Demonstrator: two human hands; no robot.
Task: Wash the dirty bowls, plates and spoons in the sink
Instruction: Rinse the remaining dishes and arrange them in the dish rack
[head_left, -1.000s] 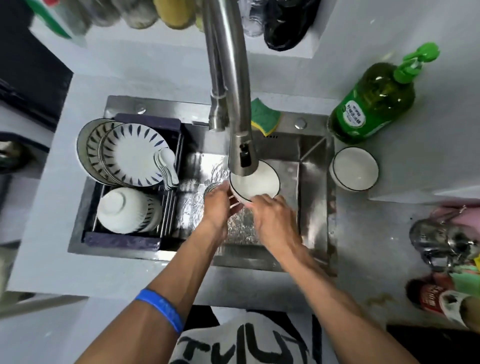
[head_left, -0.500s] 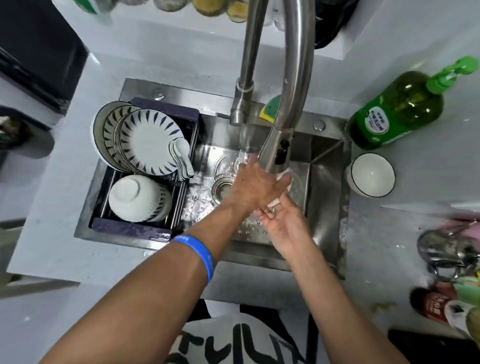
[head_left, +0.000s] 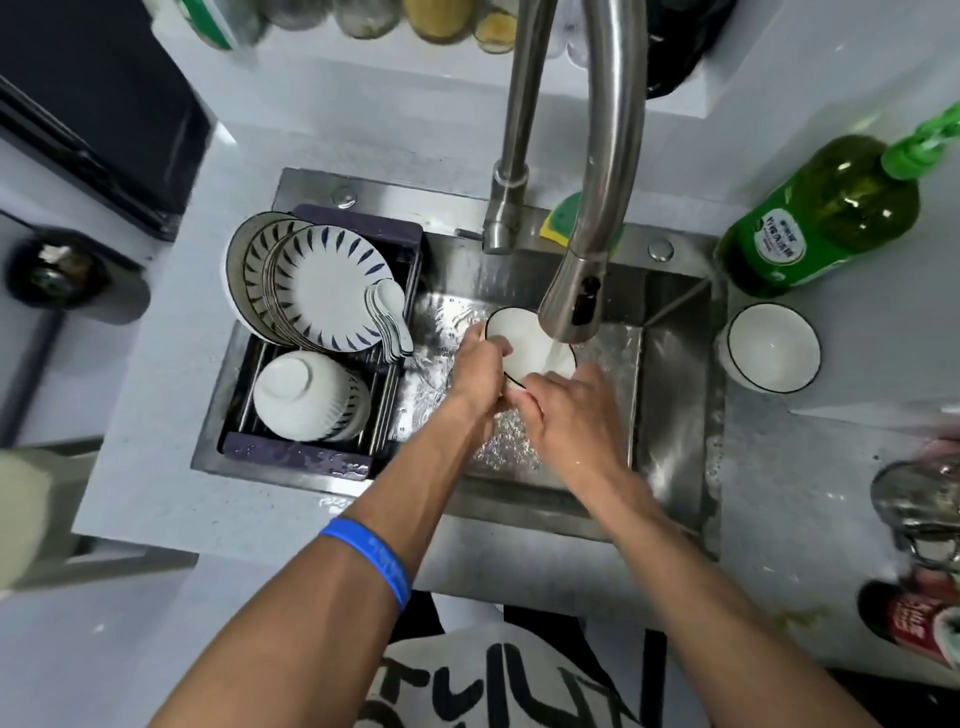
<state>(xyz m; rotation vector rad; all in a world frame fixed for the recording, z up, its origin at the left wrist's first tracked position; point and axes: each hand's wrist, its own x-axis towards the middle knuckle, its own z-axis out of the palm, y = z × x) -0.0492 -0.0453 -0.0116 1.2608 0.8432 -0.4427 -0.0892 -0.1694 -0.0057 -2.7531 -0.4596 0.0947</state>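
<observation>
A white bowl with a dark rim is tilted under the running faucet head in the steel sink. My left hand grips its left rim. My right hand holds its lower right edge, fingers curled on it. Water pours into the bowl. In the rack at the sink's left stand several blue-patterned plates, white spoons and upturned bowls. A second white bowl stands on the counter to the right.
A green dish soap bottle stands on the counter at the back right. Behind the faucet lies a green and yellow sponge. Metal ware and a red can are at the right edge. Jars line the shelf above.
The bowl, half hidden under my left hand half a second ago, now shows its open side under the stream. My left hand has shifted to its left rim; the view came closer.
</observation>
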